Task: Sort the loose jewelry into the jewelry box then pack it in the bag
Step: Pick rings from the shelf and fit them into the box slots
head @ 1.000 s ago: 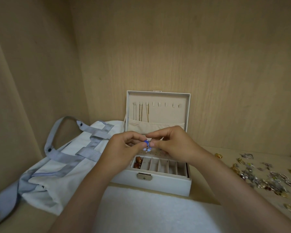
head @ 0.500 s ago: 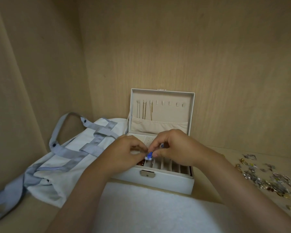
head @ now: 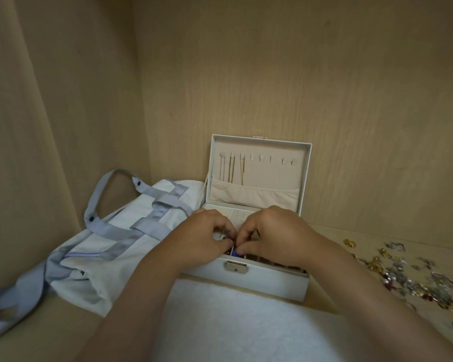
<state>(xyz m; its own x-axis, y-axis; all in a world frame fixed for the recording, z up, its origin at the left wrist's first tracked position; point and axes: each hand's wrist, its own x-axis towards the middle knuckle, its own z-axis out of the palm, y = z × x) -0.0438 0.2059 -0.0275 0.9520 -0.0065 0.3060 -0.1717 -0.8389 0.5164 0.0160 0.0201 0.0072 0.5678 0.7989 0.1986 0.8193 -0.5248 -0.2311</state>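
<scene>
- Between your fingertips [head: 246, 249], just above the front row of slots in the jewelry box [head: 270, 282], sits a small blue piece [head: 236, 253]. Your left hand [head: 204, 237] and right hand [head: 275, 232] both pinch it, fingers curled and drawn close together.
- Judge it light, hard and smooth, so probably slippery. Hold it by its body rather than by any stone, and ease it down instead of dropping it. Its exact shape is too small to tell.
- Under your fingers the slots look narrow, padded and soft, in beige. A piece pressed in between them should stay put.
- Beyond your knuckles the lid [head: 262, 145] stands upright, lined in the same beige fabric. Thin gold chains [head: 232, 169] hang from its hooks above a cloth pocket, and they look likely to tangle.
- Just nearer than your thumbs, a metal clasp [head: 236, 266] sits on the box's stiff white front wall.
- Well to the right of your right-hand fingers lies the loose jewelry [head: 416, 278], a scatter of small, fiddly gold and silver bits.
- Left of your left-hand fingers the bag [head: 110, 246] lies limp: soft white cloth with grey webbing straps.
</scene>
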